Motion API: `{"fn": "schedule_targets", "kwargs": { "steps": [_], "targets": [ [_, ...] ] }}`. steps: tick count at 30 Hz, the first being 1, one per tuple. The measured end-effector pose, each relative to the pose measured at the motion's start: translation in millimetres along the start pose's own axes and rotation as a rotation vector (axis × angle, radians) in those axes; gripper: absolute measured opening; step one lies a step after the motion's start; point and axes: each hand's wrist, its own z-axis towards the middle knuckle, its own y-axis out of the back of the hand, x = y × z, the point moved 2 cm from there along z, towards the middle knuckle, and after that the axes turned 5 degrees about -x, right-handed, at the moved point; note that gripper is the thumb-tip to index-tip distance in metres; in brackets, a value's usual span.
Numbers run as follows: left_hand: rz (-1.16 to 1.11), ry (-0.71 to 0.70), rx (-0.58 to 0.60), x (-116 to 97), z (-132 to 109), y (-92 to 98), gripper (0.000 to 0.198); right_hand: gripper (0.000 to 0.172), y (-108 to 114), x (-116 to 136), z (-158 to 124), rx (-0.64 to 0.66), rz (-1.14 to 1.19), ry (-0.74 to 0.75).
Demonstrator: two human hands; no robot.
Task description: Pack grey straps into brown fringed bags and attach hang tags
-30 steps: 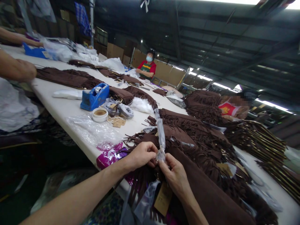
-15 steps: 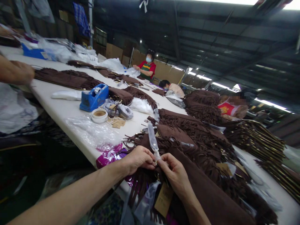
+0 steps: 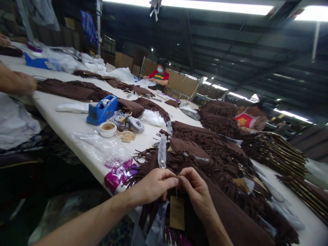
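My left hand (image 3: 157, 184) and my right hand (image 3: 196, 188) meet fingertip to fingertip over a brown fringed bag (image 3: 225, 208). Both are closed in a pinch at a thin string, mostly covered by the fingers. A tan cardboard hang tag (image 3: 177, 213) dangles from it just below. Behind my left hand, a strap end wrapped in clear plastic (image 3: 162, 152) stands up from the bag. More clear plastic (image 3: 157, 222) hangs beneath my left hand, beside dark fringe strips.
A blue tape dispenser (image 3: 101, 110), a tape roll (image 3: 107, 129) and clear plastic bags (image 3: 99, 145) lie left on the white table (image 3: 61, 118). Brown fringed bags (image 3: 205, 143) pile up to the right. Co-workers (image 3: 160, 75) stand across; another person's arm (image 3: 15, 80) reaches in left.
My hands have left the base of the plastic-wrapped strap and come together slightly to its right. The hang tag now hangs straighter. The view has tilted up slightly.
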Motion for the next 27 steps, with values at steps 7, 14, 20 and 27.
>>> {"fn": "schedule_targets", "kwargs": {
  "steps": [7,14,20,27],
  "targets": [
    [-0.071,0.014,-0.058,10,7,4.9,0.017,0.022,-1,5,-3,0.000,-0.093,0.064],
    [0.154,-0.096,-0.092,-6,13,16.8,0.019,0.014,-1,9,-2,-0.028,-0.349,0.215],
    [0.498,-0.195,-0.033,-12,12,16.0,0.035,0.020,0,8,-1,0.003,-0.303,0.163],
    [0.741,-0.516,0.062,-10,0,28.2,0.023,0.025,1,7,0,0.040,-0.203,0.068]
  ]
}}
